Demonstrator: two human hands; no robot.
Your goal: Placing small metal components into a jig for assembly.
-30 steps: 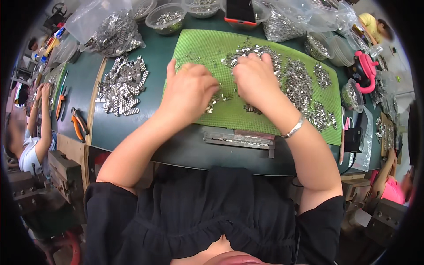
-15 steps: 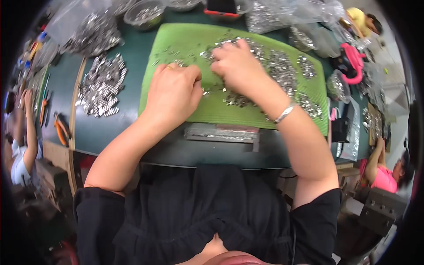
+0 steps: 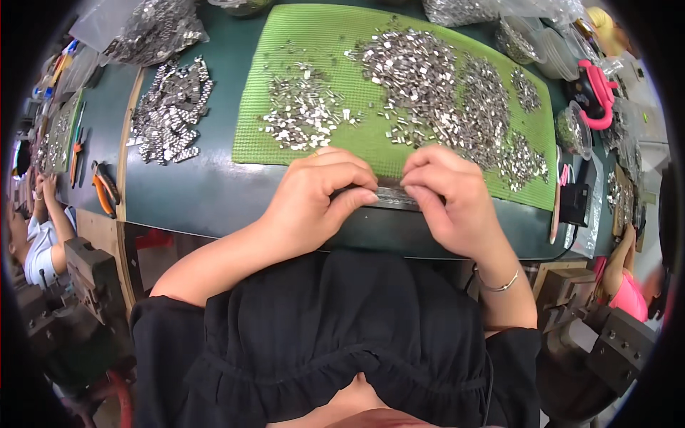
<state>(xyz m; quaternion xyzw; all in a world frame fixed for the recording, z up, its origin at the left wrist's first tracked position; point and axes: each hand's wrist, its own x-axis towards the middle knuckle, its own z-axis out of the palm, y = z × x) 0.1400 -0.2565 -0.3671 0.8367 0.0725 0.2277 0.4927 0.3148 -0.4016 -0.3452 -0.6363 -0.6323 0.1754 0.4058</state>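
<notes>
Both hands meet at a narrow grey metal bar-shaped fixture (image 3: 397, 198) by the mat's near edge. My left hand (image 3: 317, 196) is closed in a pinch at its left end, thumb against the index finger. At the right end, my right hand (image 3: 457, 196) also pinches with thumb and fingertips. Anything between either set of fingers is too small to make out. Just beyond lies a green ribbed mat (image 3: 328, 32) bearing small silvery metal pieces: a loose pile (image 3: 303, 107) on the left and a larger heap (image 3: 421, 71) in the middle, with smaller heaps further right.
Linked metal strips (image 3: 171, 110) lie left of the mat. Orange-handled pliers (image 3: 105, 189) rest beyond a wooden divider (image 3: 128, 121). Plastic tubs (image 3: 521, 39) and a pink-handled black object (image 3: 596, 93) stand at right. Other people work at both sides.
Both hands have come back from the mat to the metal fixture at its near edge. The view has shifted, and the piles they covered now show.
</notes>
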